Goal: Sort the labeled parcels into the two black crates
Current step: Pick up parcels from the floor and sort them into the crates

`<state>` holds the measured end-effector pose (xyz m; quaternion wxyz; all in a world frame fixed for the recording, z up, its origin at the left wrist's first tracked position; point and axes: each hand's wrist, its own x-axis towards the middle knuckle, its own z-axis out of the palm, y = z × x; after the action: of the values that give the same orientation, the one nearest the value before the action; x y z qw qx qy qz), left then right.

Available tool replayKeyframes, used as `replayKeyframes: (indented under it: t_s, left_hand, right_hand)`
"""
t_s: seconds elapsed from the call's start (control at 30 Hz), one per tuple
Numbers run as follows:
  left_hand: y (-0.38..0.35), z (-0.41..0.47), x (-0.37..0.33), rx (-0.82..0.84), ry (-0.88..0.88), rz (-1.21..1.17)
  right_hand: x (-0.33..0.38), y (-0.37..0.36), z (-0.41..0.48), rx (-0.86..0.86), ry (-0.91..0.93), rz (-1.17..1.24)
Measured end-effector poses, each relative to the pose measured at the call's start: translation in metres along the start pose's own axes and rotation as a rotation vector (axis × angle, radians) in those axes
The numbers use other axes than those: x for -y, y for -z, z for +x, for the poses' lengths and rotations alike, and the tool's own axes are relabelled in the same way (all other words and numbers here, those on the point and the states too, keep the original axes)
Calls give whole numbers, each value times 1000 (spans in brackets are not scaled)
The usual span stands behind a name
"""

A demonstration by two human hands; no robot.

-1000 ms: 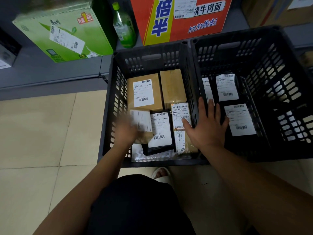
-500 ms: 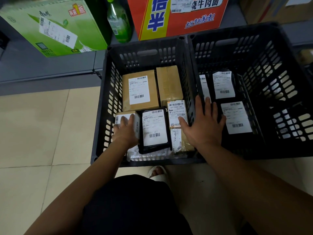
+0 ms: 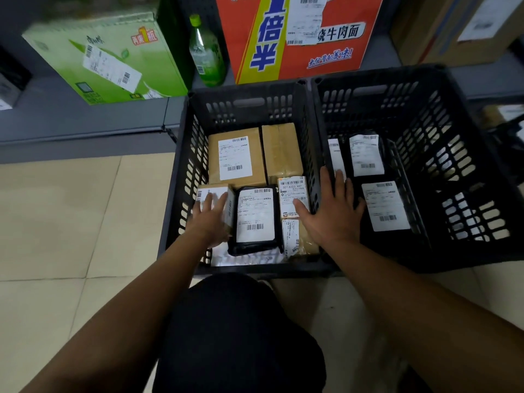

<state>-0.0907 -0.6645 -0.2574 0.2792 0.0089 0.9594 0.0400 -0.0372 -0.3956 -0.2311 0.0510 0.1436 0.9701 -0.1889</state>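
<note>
Two black crates stand side by side on the floor. The left crate (image 3: 181, 194) holds several labeled parcels: a large brown box (image 3: 235, 157), a plain brown box (image 3: 282, 148), a black bag (image 3: 255, 219) and two small labeled packets (image 3: 293, 191). My left hand (image 3: 211, 219) rests with straight fingers on a small labeled box (image 3: 215, 194) in the crate's near left corner. My right hand (image 3: 331, 214) lies flat over the wall shared by the crates. The right crate (image 3: 459, 171) holds black bags with white labels (image 3: 385, 205).
A grey shelf at the back carries a green carton (image 3: 107, 61), a green bottle (image 3: 205, 52) and a red and yellow carton (image 3: 297, 35). A brown box (image 3: 459, 26) stands at the far right. Beige floor tiles (image 3: 79, 217) spread to the left. My knee (image 3: 235, 333) is below.
My left hand has lowered the small labeled box into the left crate's near left corner and now rests flat on it. My right hand has stayed on the crate wall.
</note>
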Motion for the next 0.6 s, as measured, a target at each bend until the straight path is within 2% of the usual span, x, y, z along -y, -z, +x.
replayKeyframes:
  t_s: [0.17,0.33,0.43,0.6]
  left_hand:
    - [53,-49,-34,-135,-75,-66]
    - [112,-98,-91,-258,-203,-5]
    - [137,-127,-143,-337,-281,1]
    - [138,-177,-252,-336,-444,-49]
  right_hand:
    - [-6,27,-34,2,136,138]
    - [-33,107,-57,-106,272,72]
    - [-68,172,-67,-156,185,10]
    - [-156,267,-95,-90,-130,-22]
